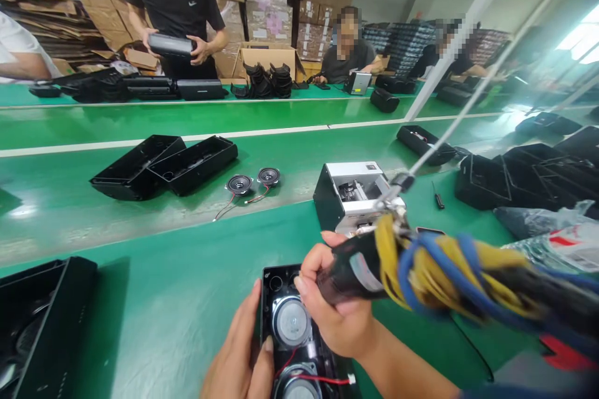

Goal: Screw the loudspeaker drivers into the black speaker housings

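Observation:
My right hand [334, 299] is closed around a black powered screwdriver [355, 271] wrapped in yellow and blue cable, which hangs from a cord running up to the right. Its tip points down at an open black speaker housing [299, 330] holding round silver speaker drivers with red wires. My left hand [243, 349] rests against the housing's left edge, fingers together and flat, steadying it on the green bench [178, 299].
A silver-and-black screw feeder box [349, 193] stands just behind. Two loose speaker drivers [253, 182] and two empty black housings [163, 165] lie on the conveyor. Another black shell [42, 324] sits at left. Black parts pile at right. Other people work across the belt.

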Action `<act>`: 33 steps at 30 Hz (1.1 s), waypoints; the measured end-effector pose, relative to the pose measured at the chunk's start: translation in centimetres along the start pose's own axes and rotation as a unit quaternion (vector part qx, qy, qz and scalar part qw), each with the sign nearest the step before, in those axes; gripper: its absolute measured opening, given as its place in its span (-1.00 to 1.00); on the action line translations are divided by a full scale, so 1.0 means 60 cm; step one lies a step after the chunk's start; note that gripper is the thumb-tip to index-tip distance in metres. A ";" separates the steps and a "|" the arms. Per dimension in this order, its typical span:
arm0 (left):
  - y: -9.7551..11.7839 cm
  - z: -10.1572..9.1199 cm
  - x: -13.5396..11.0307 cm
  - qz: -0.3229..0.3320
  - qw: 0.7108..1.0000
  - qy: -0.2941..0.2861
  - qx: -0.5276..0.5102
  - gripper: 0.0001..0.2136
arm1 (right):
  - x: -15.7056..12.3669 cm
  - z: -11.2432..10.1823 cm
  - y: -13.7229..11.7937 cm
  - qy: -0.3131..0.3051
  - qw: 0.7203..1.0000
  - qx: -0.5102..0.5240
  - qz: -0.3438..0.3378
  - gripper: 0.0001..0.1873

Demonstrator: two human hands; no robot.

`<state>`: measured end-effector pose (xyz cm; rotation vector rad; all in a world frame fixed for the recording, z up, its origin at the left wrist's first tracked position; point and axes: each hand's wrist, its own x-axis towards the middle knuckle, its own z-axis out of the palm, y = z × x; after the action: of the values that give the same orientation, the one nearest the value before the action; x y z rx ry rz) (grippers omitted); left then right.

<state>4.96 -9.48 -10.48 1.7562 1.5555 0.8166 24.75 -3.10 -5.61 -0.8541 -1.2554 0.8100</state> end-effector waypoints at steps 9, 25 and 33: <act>0.071 -0.029 0.039 0.212 0.950 0.047 0.225 -0.71 | 0.025 0.004 -0.027 0.061 0.990 0.120 -0.048 -0.33; 0.146 -0.007 0.141 0.197 0.904 -0.123 0.360 -0.86 | 0.002 -0.047 -0.078 0.134 0.973 0.178 -0.054 -0.46; 0.116 -0.018 0.122 0.231 0.903 -0.101 0.349 -0.86 | -0.001 -0.059 -0.076 0.160 0.964 0.207 -0.036 -0.48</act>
<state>8.96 -2.73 -4.01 2.7015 1.3928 0.2468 28.46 -5.61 -1.99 -0.5666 -0.7888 0.8010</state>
